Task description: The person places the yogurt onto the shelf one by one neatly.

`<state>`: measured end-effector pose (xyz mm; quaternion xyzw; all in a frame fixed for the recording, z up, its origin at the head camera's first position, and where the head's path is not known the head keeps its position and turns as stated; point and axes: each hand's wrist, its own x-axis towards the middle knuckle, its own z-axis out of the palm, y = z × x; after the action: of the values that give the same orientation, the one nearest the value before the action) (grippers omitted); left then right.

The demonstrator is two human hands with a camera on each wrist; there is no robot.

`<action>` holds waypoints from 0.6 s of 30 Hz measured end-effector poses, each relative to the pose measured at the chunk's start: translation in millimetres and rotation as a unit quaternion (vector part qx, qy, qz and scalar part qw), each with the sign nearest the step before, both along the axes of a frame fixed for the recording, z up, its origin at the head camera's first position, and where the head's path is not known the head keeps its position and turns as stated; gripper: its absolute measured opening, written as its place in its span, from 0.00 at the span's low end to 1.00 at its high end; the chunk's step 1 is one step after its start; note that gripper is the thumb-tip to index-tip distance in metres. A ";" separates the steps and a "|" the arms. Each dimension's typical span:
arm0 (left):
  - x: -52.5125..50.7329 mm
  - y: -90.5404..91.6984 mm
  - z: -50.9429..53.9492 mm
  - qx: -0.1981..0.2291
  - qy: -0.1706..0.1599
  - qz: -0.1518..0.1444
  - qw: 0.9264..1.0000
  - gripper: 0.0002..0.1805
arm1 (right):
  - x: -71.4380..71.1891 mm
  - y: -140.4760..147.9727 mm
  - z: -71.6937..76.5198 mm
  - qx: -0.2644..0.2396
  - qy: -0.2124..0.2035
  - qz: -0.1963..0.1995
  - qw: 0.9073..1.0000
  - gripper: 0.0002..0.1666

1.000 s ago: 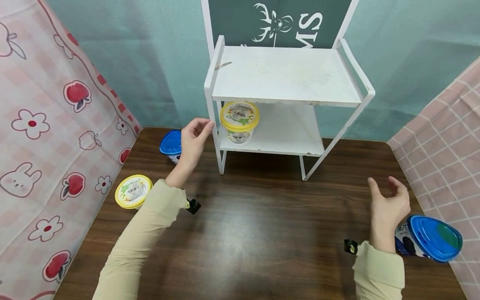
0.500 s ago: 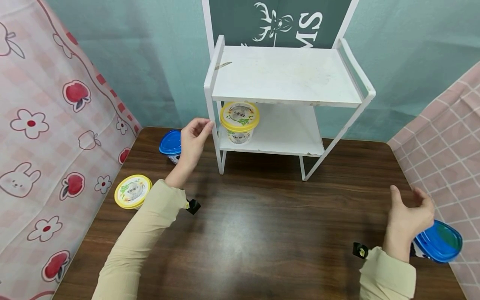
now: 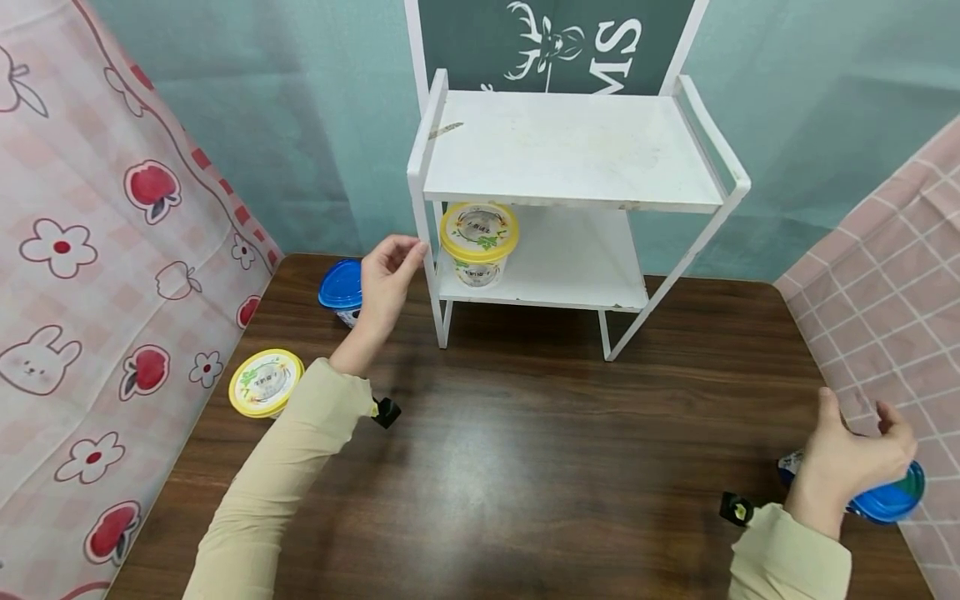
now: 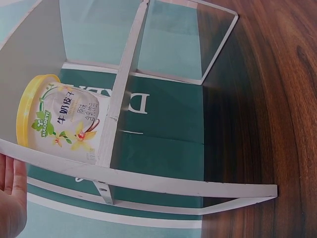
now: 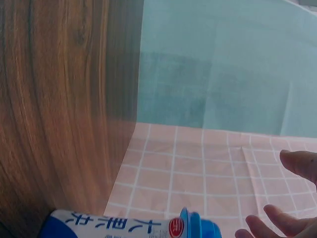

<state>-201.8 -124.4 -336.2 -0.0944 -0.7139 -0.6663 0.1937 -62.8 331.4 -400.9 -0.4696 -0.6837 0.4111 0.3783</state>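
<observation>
My left hand (image 3: 386, 279) pinches the left post of a white two-tier shelf rack (image 3: 570, 154), thumb and index finger meeting at the post. Just inside that post, a yellow-lidded tub (image 3: 480, 242) stands on the lower shelf; its white side with vanilla flowers faces the left wrist camera (image 4: 62, 121). Over at the right, my right hand (image 3: 855, 454) hovers with thumb and fingers spread apart above a blue-lidded tub (image 3: 896, 500), hiding much of it. In the right wrist view this tub (image 5: 124, 225) lies below the fingers, apart from them.
Left of the rack, another blue-lidded tub (image 3: 341, 285) is partly behind my left hand. A second yellow-lidded tub (image 3: 266, 383) stands beside my left sleeve on the brown wooden table (image 3: 525, 467). Patterned cloths hang at both sides, and a dark green board (image 3: 558, 42) is behind the rack.
My right hand has moved right and toward the near edge, over the blue-lidded tub, covering more of it. The left hand has stayed at the rack's post.
</observation>
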 end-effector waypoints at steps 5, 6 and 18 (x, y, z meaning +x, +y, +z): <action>-5.3 -2.3 -6.9 -0.005 0.004 0.003 1.000 0.12 | 1.8 1.5 -1.2 0.020 -0.012 -0.021 1.000 0.30; -5.3 -2.3 -6.8 -0.005 0.006 0.003 1.000 0.12 | 2.0 2.0 -0.9 0.017 -0.016 -0.026 0.999 0.31; -5.0 -1.1 -6.4 0.002 0.010 0.002 1.000 0.10 | 16.3 6.8 4.9 -0.046 -0.088 -0.032 0.995 0.51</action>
<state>-206.9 -125.5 -342.6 -0.0990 -0.7107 -0.6663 0.2026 -46.5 338.2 -396.0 -0.5424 -0.6795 0.3865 0.3077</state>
